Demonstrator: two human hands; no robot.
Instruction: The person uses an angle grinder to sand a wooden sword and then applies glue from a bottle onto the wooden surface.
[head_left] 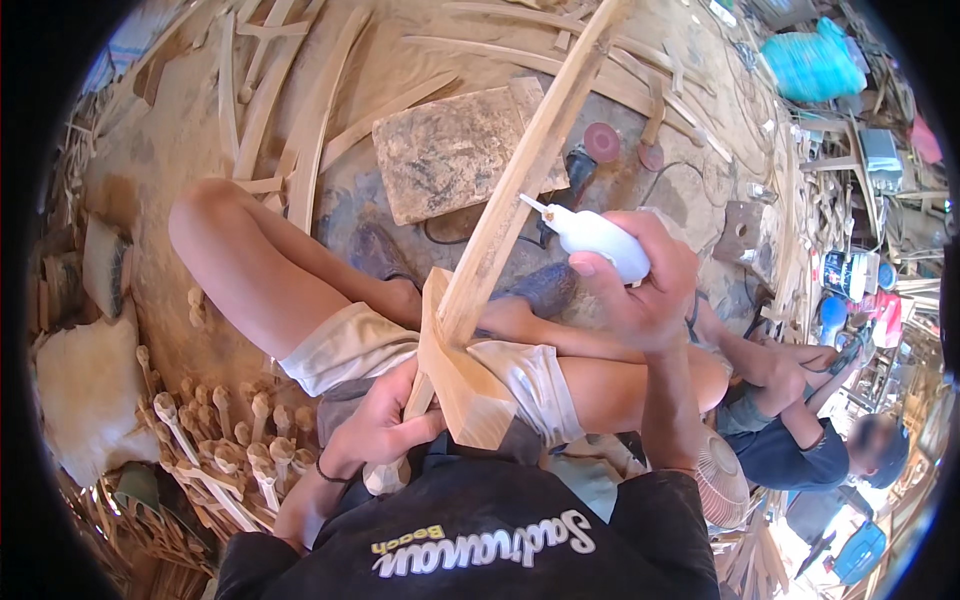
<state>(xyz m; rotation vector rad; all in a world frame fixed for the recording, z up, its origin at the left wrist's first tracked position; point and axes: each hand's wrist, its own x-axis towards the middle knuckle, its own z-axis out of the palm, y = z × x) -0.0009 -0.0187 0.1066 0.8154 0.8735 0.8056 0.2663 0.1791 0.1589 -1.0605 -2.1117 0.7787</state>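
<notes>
A long wooden sword [516, 190] lies across my lap, its blade running away from me and a little to the right. Its thick crossguard [462, 385] rests over my thighs, and a rounded pommel [386, 476] sticks out below. Around the handle, just behind the crossguard, my left hand [385, 425] is closed. My right hand [650, 285] grips a white squeeze bottle [598, 243] with a thin nozzle [533, 203]. That nozzle points left, at the blade's right edge; whether it touches the wood I cannot tell.
Beyond my feet lies a worn wooden block [450, 150]. Round discs [601, 143] are to its right. Long wood strips [340, 95] cover the ground ahead. Several knob-ended wooden handles [262, 410] stand at my left. Another person [800, 450] sits close on my right.
</notes>
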